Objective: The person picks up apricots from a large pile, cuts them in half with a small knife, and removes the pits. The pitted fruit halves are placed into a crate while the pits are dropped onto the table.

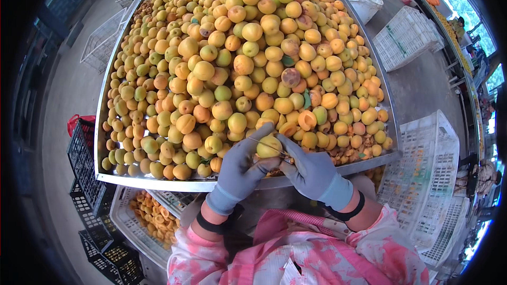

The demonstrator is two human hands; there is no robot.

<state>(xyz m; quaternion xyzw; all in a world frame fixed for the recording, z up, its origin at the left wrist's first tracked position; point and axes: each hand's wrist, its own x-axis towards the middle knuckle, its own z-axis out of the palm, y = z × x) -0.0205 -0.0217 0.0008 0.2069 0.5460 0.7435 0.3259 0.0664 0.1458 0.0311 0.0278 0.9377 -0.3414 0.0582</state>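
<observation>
Held fruit (269, 147), wire (257, 141) | heap (248, 47) ahead | black crates (86, 153) left | white crates (417, 179) right

Yellow-green apricot (269, 147) — round, held

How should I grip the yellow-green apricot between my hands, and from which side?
Probably cup the apricot by its left flank, using the left hand from that side: its body is round, and the right hand crowds its right side.

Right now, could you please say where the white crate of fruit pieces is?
In the head view, the white crate sits at lower left, below the metal tray, between the black crates and the left sleeve.
</observation>
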